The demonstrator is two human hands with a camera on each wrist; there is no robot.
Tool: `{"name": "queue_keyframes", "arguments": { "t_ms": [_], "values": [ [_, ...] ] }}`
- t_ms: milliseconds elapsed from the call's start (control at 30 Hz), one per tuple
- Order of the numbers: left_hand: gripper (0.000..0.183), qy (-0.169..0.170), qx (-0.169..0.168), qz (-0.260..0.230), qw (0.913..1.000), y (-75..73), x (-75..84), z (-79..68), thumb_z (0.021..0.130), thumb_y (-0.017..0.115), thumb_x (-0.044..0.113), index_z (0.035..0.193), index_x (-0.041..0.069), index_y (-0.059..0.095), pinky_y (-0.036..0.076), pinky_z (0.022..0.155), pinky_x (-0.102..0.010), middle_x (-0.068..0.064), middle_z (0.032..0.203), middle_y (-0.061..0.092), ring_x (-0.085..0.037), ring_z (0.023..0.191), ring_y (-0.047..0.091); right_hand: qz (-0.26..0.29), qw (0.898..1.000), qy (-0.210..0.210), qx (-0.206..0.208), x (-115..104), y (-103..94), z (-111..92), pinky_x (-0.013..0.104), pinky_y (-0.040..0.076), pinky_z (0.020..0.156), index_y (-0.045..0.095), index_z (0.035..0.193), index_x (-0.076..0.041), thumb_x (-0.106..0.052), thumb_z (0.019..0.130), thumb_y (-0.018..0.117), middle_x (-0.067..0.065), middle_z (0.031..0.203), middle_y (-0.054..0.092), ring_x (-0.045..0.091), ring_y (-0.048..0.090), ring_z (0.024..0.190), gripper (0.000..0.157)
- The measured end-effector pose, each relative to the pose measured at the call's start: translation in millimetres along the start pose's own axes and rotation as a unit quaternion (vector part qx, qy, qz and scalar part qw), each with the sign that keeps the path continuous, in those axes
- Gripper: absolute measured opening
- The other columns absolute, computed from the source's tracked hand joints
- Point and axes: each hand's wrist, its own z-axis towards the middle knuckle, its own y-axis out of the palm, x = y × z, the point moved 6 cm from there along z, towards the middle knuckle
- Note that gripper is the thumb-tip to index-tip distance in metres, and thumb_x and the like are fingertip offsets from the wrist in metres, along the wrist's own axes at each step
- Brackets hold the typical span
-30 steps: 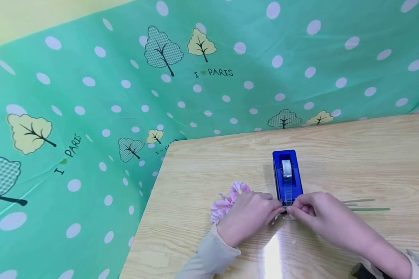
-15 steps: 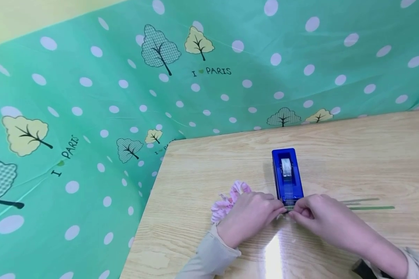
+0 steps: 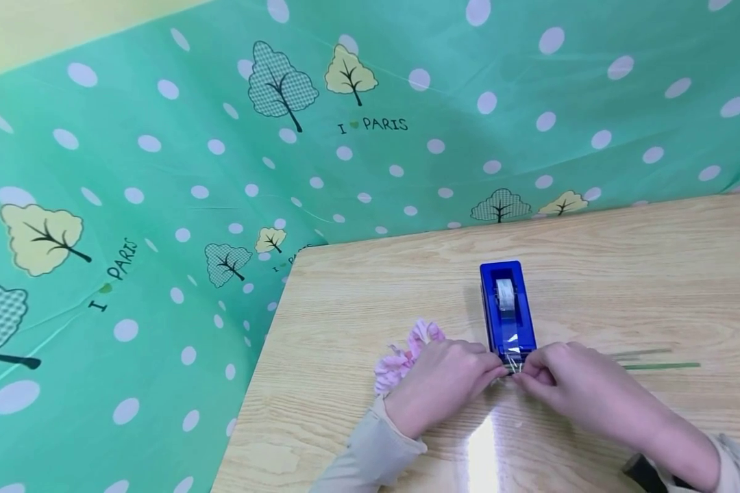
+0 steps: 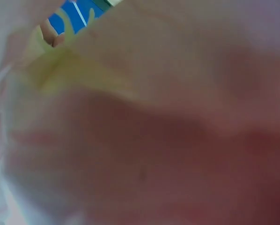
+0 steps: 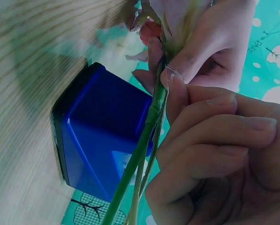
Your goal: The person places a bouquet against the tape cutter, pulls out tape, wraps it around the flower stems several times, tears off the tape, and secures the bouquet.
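My left hand [image 3: 447, 376] pinches flower stems just below pale pink artificial flowers [image 3: 401, 359]. The green stems [image 5: 142, 150] extend past my right hand, one thick and the others thinner. My right hand [image 3: 567, 380] has thumb and index fingertip together at the stems, close to my left fingertips, pinching a piece of clear tape [image 5: 170, 72]. Directly beyond both hands stands a blue tape dispenser [image 3: 508, 308], and its strip runs down toward the right fingertips. The left wrist view is mostly blurred petal [image 4: 144, 140], hiding the left fingers there.
The wooden table [image 3: 370, 294] reaches back to a green polka-dot cloth [image 3: 407, 171] with printed trees. The stem ends [image 3: 662, 365] stick out over the table to the right. A black cylindrical object [image 3: 644, 472] shows by the right forearm at the bottom edge.
The stems have shifted slightly to the right. My right fingertips stay by the dispenser's front, where the tape strip now catches the light. The left hand has hardly moved.
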Motion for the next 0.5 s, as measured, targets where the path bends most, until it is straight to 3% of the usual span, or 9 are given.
{"name": "queue_keyframes", "arguments": {
  "t_ms": [267,500],
  "values": [
    [0.024,-0.004,-0.005,0.000,1.0000,4.3,1.3,-0.4,0.104,0.053,0.033,0.089,0.025,0.070,0.036,0.055,-0.009,0.016,0.074,0.060,0.003,0.060,0.049,0.017,1.000,0.002,-0.009,-0.7,-1.9,0.3,0.020,0.030,0.045,0.062,0.070,-0.023,-0.027,0.094,0.068,-0.012,0.054,0.039,0.000,0.031,0.048,0.026],
    [0.025,-0.016,-0.017,-0.005,0.9997,5.0,1.2,0.6,0.104,0.052,0.033,0.089,0.025,0.071,0.040,0.056,-0.008,0.015,0.076,0.062,0.004,0.061,0.051,0.117,0.991,-0.037,-0.052,0.8,0.8,3.2,0.021,0.034,0.047,0.067,0.081,-0.016,-0.029,0.098,0.063,-0.013,0.059,0.042,-0.001,0.035,0.053,0.022]
  ]
}}
